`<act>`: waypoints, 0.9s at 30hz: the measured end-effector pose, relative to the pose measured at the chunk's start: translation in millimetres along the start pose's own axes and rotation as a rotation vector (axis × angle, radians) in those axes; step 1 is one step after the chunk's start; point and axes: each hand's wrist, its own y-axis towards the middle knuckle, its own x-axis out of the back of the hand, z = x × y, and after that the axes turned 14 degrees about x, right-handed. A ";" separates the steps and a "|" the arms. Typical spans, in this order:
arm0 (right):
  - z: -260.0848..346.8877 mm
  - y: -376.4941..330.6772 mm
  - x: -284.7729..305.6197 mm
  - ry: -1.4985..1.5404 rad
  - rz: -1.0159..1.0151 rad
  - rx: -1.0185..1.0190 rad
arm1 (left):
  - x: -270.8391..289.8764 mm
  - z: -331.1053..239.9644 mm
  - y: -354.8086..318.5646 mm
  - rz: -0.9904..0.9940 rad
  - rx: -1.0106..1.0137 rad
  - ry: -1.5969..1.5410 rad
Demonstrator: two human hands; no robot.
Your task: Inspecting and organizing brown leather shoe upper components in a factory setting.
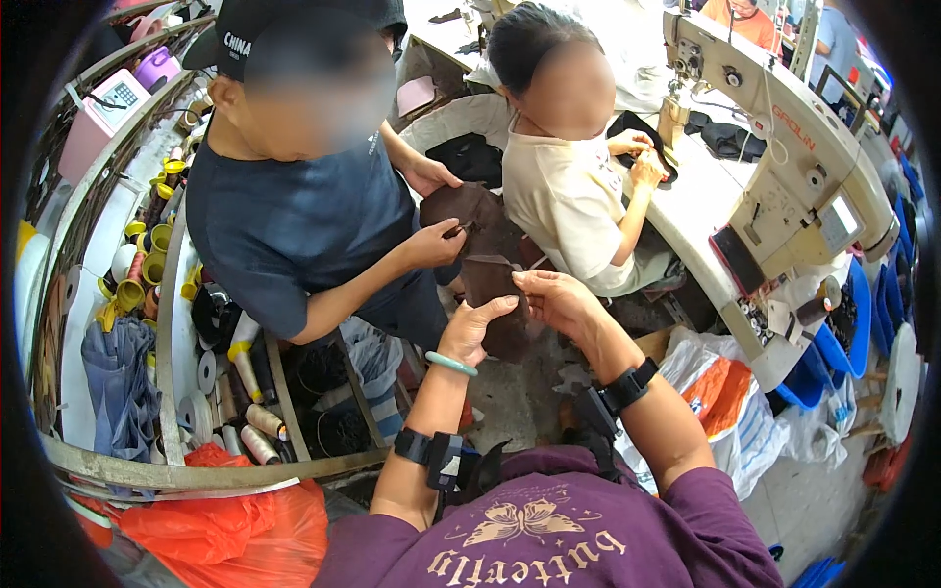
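In the head view, a piece of dark brown fabric [487, 257] hangs stretched between two people, probably so that its seam or edge lies taut and open to inspection: the wearer of the camera holds its lower part while a person in a dark blue shirt [294, 220], standing opposite, pinches its upper part with both of their own hands near a small tool or pin that is too small to make out. The left hand [473, 328] comes up from the lower edge with the palm turned toward the cloth, the fingers curled and the thumb pressed against the brown piece, so it is closed on the fabric's lower left edge; a pale green bangle [450, 364] sits at its wrist and a black wrist strap [428, 451] further down the forearm. The right hand [559, 302] reaches in from the right, wrist bent, fingertips pinching the fabric's edge just beside the left hand, gripping it too; a black band [627, 386] circles that wrist. Both forearms angle inward, meeting at the cloth in the middle of the picture. Behind, a second person in a cream top [564, 201] works with both hands at a white table [686, 211] that carries a cream-coloured industrial sewing machine [784, 167]. To the left, a curved metal rack [167, 323] holds yellow thread cones [137, 279] and spools, and an orange plastic bag [225, 519] lies below it.
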 end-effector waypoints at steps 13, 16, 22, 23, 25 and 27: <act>-0.1 1.4 -3.7 -0.059 0.019 0.006 | 6.4 0.3 -4.7 0.038 0.018 -0.076; -2.9 -1.4 -0.1 0.033 0.038 0.010 | 6.1 0.3 -6.6 0.013 0.028 -0.089; -3.9 -9.1 -1.4 -0.031 0.036 0.015 | 6.0 -2.0 -11.8 0.046 0.068 -0.131; -2.3 -9.8 -3.7 -0.034 0.037 0.015 | 6.5 -1.3 -11.3 0.056 0.078 -0.132; 2.8 -13.7 -9.0 -0.112 0.020 0.036 | 7.6 2.3 -8.6 0.131 0.046 -0.118; 9.4 -18.0 -17.5 -0.300 -0.001 0.103 | 8.9 7.6 -4.6 0.089 0.081 -0.194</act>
